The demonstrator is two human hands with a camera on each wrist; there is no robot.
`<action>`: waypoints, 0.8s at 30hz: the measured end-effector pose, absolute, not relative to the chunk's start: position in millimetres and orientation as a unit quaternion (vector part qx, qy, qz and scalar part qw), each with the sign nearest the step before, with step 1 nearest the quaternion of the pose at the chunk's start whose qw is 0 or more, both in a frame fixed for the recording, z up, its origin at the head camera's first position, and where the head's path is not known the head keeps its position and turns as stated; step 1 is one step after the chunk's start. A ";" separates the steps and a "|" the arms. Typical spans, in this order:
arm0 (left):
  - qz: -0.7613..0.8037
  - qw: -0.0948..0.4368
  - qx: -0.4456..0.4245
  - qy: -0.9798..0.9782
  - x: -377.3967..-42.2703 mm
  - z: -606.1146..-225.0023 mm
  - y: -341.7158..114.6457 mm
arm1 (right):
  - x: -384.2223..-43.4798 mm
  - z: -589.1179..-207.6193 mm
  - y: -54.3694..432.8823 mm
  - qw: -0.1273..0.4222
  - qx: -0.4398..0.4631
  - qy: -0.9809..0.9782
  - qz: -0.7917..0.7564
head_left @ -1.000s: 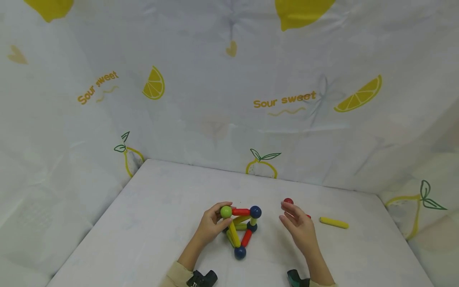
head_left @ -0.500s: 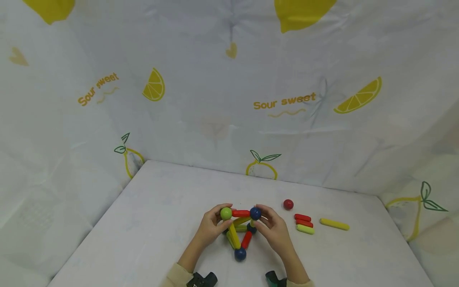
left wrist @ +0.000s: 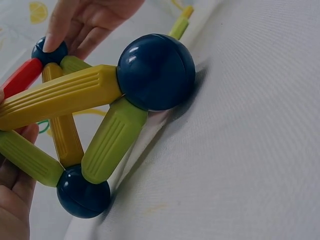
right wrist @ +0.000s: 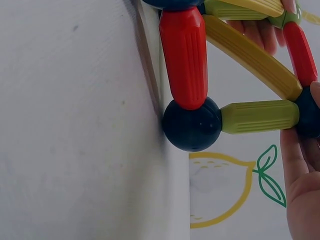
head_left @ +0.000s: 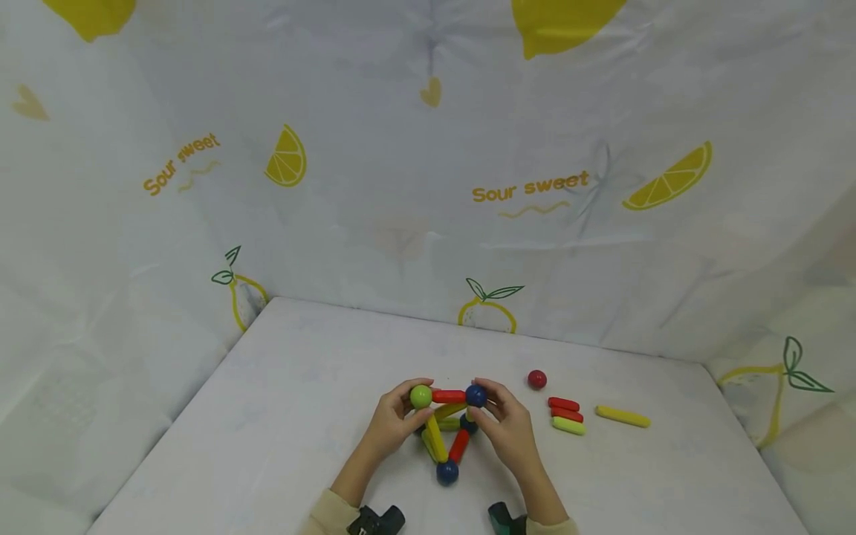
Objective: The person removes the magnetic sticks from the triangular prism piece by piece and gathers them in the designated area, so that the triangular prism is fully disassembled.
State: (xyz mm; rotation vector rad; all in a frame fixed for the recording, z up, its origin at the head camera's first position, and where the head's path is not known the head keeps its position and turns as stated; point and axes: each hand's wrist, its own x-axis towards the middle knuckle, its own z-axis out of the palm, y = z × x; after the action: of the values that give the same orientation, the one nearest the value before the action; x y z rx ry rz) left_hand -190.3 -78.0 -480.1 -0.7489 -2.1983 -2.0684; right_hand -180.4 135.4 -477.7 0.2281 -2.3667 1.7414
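Note:
A frame of magnetic rods and balls stands on the white table (head_left: 321, 416), between both hands. My left hand (head_left: 390, 422) grips the frame's light green ball (head_left: 421, 397) at the upper left corner. Thumb and fingers of my right hand (head_left: 513, 429) pinch the dark blue ball (head_left: 476, 395) at the upper right corner. A red rod (head_left: 449, 397) spans these two balls. From the green ball a yellow rod (head_left: 437, 440) slopes down to the front blue ball (head_left: 447, 472). In the right wrist view, a green rod (right wrist: 260, 117) joins the pinched ball to a lower blue ball (right wrist: 192, 124).
Right of the frame lie a loose red ball (head_left: 537, 380), two short red rods (head_left: 565, 405) and a short green rod (head_left: 568, 426). A longer yellow rod (head_left: 623, 416) lies farther right. A lemon-print cloth (head_left: 401, 186) hangs behind the table.
My right hand has moved left from near the loose rods to the frame and taken hold of its upper right blue ball. The left hand keeps its grip on the green ball.

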 end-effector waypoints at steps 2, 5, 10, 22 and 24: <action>-0.664 0.019 -0.244 -0.707 -190.6 -480.7 -77.8 | -179.2 -474.1 134.2 0.094 0.067 -0.802 0.586; -0.663 0.022 -0.246 -0.707 -190.6 -480.9 -77.5 | -173.1 -461.7 131.1 0.096 0.066 -0.806 0.581; -0.662 0.019 -0.240 -0.710 -190.0 -480.0 -77.9 | -166.2 -447.7 128.3 0.093 0.067 -0.809 0.576; -0.658 0.010 -0.232 -0.716 -189.2 -477.5 -75.8 | -183.2 -480.8 140.0 0.085 0.091 -0.769 0.627; -0.658 0.011 -0.232 -0.716 -189.1 -477.9 -75.9 | -185.1 -484.8 141.9 0.077 0.090 -0.766 0.631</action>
State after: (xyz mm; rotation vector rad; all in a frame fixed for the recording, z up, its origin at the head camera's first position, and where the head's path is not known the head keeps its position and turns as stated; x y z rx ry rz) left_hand -189.1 -75.9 -477.9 -0.7232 -2.2346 -2.0532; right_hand -185.1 141.9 -484.8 0.2696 -2.2963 1.8922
